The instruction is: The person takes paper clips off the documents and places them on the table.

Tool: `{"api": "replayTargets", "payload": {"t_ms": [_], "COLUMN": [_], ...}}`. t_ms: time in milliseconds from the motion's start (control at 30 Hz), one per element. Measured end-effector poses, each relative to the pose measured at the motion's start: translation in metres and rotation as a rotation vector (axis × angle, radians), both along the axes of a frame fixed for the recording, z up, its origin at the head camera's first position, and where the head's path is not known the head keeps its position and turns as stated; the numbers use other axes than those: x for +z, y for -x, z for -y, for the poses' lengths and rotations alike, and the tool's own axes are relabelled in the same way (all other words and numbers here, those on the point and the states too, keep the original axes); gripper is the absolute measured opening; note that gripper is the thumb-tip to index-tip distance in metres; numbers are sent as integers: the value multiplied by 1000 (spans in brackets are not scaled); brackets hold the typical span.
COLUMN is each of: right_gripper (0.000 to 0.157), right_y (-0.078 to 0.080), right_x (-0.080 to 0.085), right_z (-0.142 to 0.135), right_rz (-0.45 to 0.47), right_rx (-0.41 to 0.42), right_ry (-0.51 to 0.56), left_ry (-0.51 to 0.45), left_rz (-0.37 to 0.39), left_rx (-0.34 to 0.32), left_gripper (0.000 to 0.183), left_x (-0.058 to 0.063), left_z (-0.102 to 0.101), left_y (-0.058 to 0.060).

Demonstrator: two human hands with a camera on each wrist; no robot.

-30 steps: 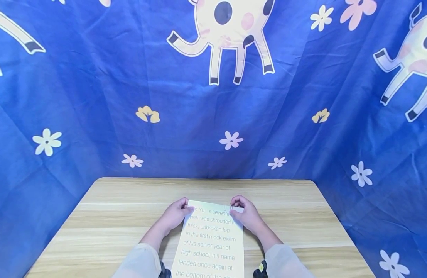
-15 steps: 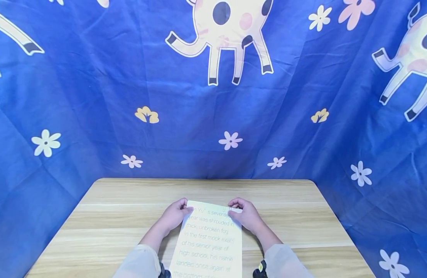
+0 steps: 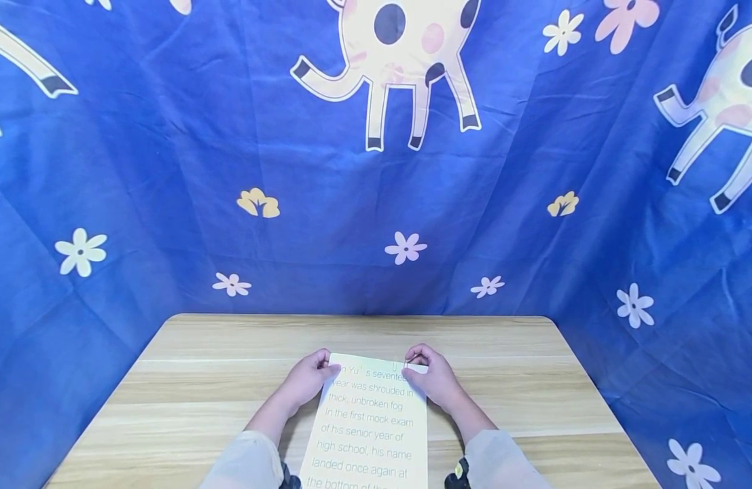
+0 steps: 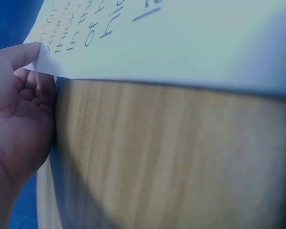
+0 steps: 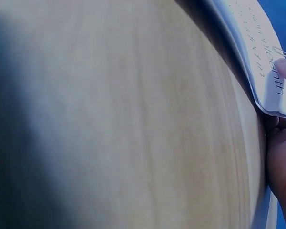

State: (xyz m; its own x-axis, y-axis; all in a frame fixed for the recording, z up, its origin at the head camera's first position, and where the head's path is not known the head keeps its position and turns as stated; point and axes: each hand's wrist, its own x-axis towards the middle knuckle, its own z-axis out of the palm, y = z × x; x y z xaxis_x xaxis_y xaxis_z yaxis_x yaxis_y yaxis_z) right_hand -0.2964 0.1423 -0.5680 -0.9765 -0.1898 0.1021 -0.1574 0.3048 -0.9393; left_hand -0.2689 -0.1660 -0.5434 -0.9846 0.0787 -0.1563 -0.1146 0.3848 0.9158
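Note:
Printed sheets of paper (image 3: 369, 421) with large text lie in the middle of the head view, tilted up toward me. My left hand (image 3: 311, 377) pinches their upper left corner, thumb in front. The left wrist view shows that thumb on the paper (image 4: 148, 43) and the other fingers curled behind it. At the upper right corner my right hand (image 3: 435, 377) pinches the sheets, its thumb on the printed face. A paper clip (image 3: 395, 365) sits on the top edge beside this hand. Another thin loop shows by the right fingertips, partly hidden. Layered edges show in the right wrist view.
A light wood-grain table (image 3: 204, 380) lies under the hands. Blue cloth (image 3: 327, 204) printed with cows and flowers hangs behind it and along the sides. Dark wrist straps (image 3: 458, 475) show below the sleeves.
The paper shifted slightly and blurred half a second ago, then steadied. My right fingertips moved a little left along the top edge and back. The left hand stays nearly still.

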Motion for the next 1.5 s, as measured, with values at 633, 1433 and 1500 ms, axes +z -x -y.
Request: {"api": "replayTargets", "payload": {"t_ms": [633,1433,1500], "right_gripper": [26,32,33], "right_y": [-2,-1,0], "right_x": [1,2,2], "right_z": [-1,-6,-7], "right_rz": [-3,57,58], "right_rx": [-17,47,61], "right_ry": [-8,-13,-1], "left_ry": [0,1,2], "left_rz": [3,-4,-6], "left_rx": [3,50,52], "left_gripper": [22,24,25], "left_x": [4,0,0], "left_z": [-2,-3,-3], "left_y": [-3,-1,-1]}}
